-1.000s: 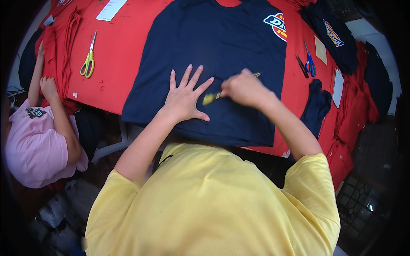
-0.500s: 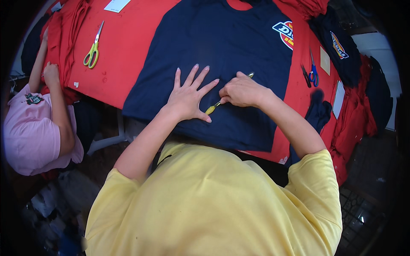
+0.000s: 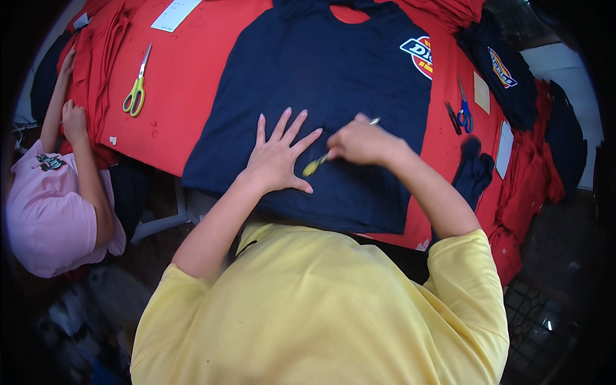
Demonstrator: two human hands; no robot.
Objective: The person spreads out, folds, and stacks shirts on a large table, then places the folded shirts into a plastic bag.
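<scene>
A dark navy garment [image 3: 301,70], with a colourful logo patch at its upper right, lies spread flat in front of me. My left hand [image 3: 278,157] presses flat on its lower part, fingers spread wide. Just to its right, my right hand [image 3: 362,141] is closed around a slim tool that looks like a small brush. The tool's yellow head [image 3: 311,168] points down-left at the cloth, close to my left thumb and index finger. Its other end shows beyond my knuckles. Slight blur hides whether the head touches the cloth.
Red cloth [image 3: 173,77] covers the table. Yellow-handled scissors [image 3: 135,96] lie left; blue-handled scissors [image 3: 464,115] and a black slim tool [image 3: 453,119] lie right. Paper cards [image 3: 504,149], a dark crumpled cloth [image 3: 473,170] and piled garments [image 3: 529,147] line the right. A person in pink [image 3: 58,205] handles red cloth.
The head of the tool has shifted slightly left and down with my right hand. My left hand stays spread on the garment. The whole view has tilted a little.
</scene>
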